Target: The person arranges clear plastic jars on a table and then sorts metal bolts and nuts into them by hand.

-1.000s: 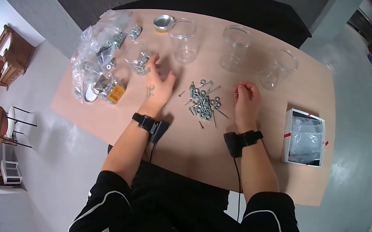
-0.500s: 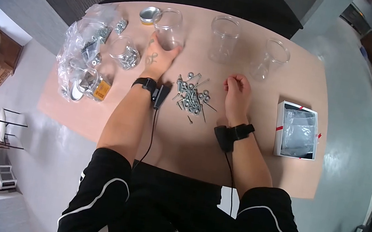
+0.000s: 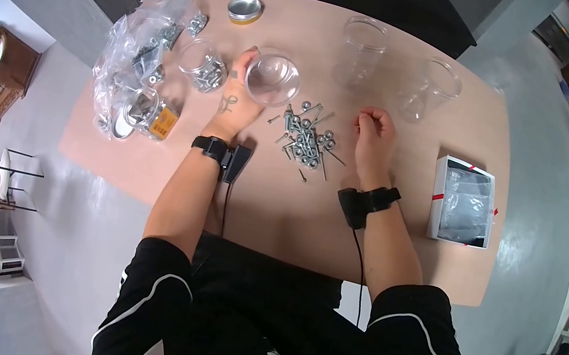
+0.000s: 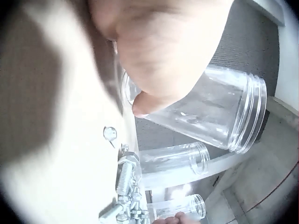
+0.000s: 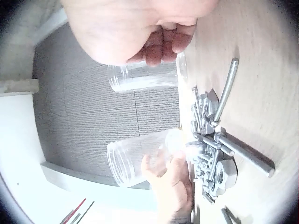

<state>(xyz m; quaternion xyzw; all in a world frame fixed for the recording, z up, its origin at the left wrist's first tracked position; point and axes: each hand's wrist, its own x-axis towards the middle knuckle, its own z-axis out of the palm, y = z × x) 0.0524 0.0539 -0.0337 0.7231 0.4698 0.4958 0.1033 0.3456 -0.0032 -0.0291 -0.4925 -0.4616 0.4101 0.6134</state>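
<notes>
My left hand [image 3: 236, 108] grips a clear plastic jar [image 3: 271, 89] by its side, thumb and fingers around the lower part. The jar's open mouth faces up toward the head camera, and in the left wrist view the jar [image 4: 201, 109] leans at a slant. Close to its right lies a pile of bolts and nuts [image 3: 304, 137], mostly silver. My right hand [image 3: 374, 144] rests beside the pile with fingers loosely curled and nothing in them. In the right wrist view, long bolts [image 5: 247, 154] and large hex nuts [image 5: 226, 176] show in the pile.
Two more clear jars [image 3: 360, 55] [image 3: 418, 98] stand at the back. Left of my left hand, a jar [image 3: 209, 76] holds metal hardware. Plastic bags [image 3: 130, 43] with hardware cover the left end. A metal lid [image 3: 244, 9] lies behind; a white box [image 3: 438, 196] sits right.
My left hand moved from beside the hardware jar to the clear jar at the back, took hold of it and brought it nearer, tipping its mouth toward me. The right hand stays by the pile.
</notes>
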